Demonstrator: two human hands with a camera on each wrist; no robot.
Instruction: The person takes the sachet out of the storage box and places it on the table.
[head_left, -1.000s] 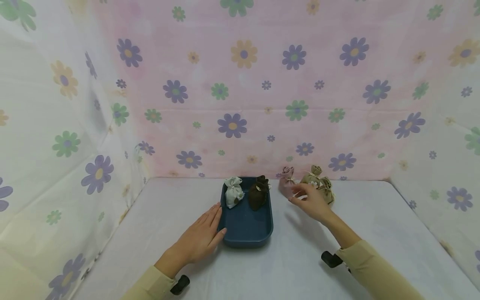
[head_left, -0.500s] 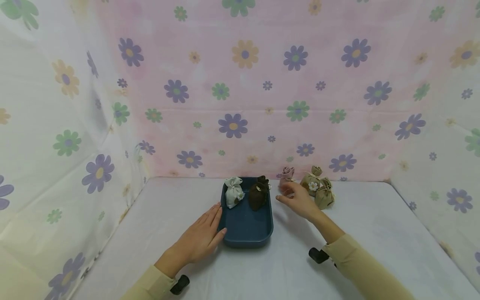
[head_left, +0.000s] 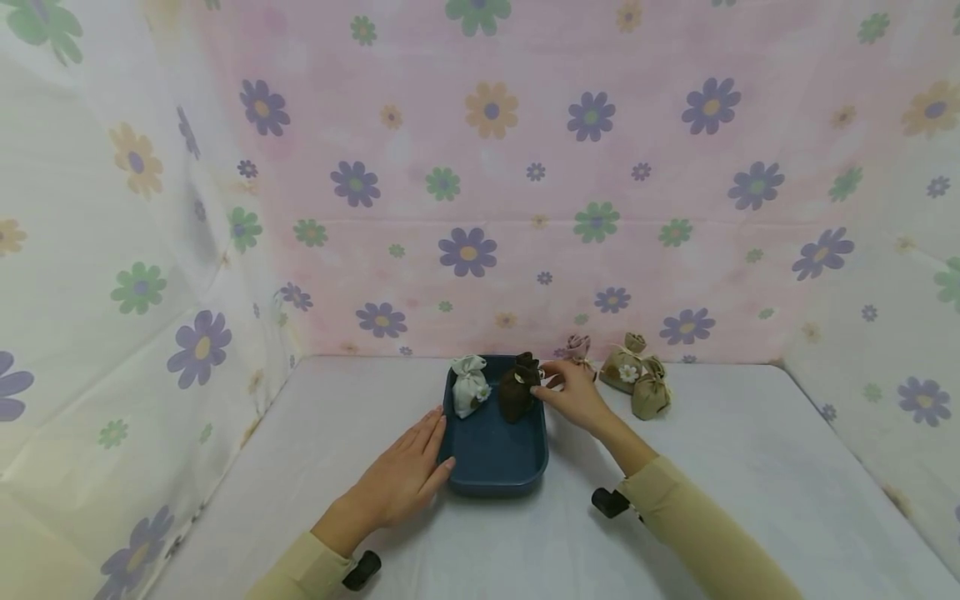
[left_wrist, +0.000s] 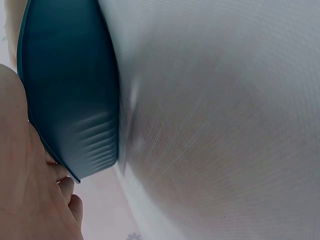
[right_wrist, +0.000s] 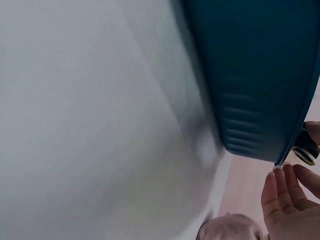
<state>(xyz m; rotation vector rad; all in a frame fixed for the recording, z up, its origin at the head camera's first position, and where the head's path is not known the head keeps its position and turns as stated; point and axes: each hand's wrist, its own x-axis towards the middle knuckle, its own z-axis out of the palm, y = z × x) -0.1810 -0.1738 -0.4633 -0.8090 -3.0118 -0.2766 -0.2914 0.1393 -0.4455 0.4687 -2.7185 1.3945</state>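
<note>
A dark blue tray (head_left: 491,483) sits on the white-covered table, holding a white cloth pouch (head_left: 467,398) and a dark brown cloth pouch (head_left: 516,396) toward its far end. My left hand (head_left: 401,471) rests along the tray's left side, fingers straight and thumb at the rim; the left wrist view shows fingertips at the tray's edge. At the far right rim is my right hand (head_left: 577,398), its thumb tip at the brown pouch and its other fingertips at the rim. In the right wrist view these fingers (right_wrist: 282,190) are loosely bent.
Behind the right hand stands a pink pouch (head_left: 579,348). Two olive-coloured pouches, one with a white flower (head_left: 622,369) and one slightly nearer (head_left: 651,396), sit farther right. Flowered cloth walls (head_left: 487,192) enclose the table at the back and sides.
My right hand has moved left from in front of the pink and olive pouches to the tray's right rim and the brown pouch. The left hand stays at the tray.
</note>
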